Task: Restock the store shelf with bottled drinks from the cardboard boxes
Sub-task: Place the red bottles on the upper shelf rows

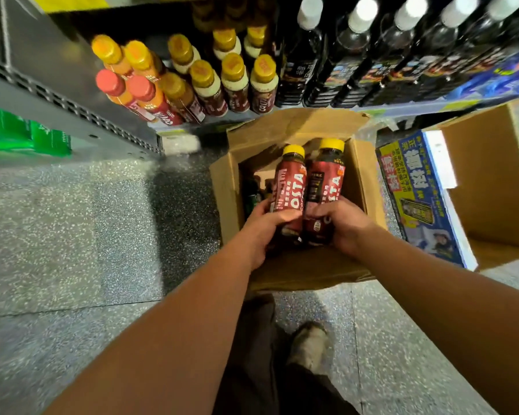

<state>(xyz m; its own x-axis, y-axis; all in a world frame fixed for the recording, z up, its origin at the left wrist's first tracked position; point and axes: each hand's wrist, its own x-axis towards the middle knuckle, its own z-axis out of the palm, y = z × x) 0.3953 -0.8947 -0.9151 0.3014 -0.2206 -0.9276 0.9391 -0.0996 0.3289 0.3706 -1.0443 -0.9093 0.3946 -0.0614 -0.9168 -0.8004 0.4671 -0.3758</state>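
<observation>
An open cardboard box (225,190) stands on the floor in front of the shelf. Above its opening I hold two dark red Costa bottles with yellow caps, side by side. My left hand (264,229) grips the lower part of the left bottle (291,181). My right hand (345,223) grips the lower part of the right bottle (325,178). More bottles lie dim inside the box. The shelf (192,127) above holds rows of similar gold-capped and red-capped bottles (234,82).
Tall dark bottles with white caps (351,55) fill the shelf's right side. A second cardboard box (492,181) with a blue printed flap (417,199) sits to the right. Green packs (21,136) lie at the left. My shoe (309,345) stands on speckled floor.
</observation>
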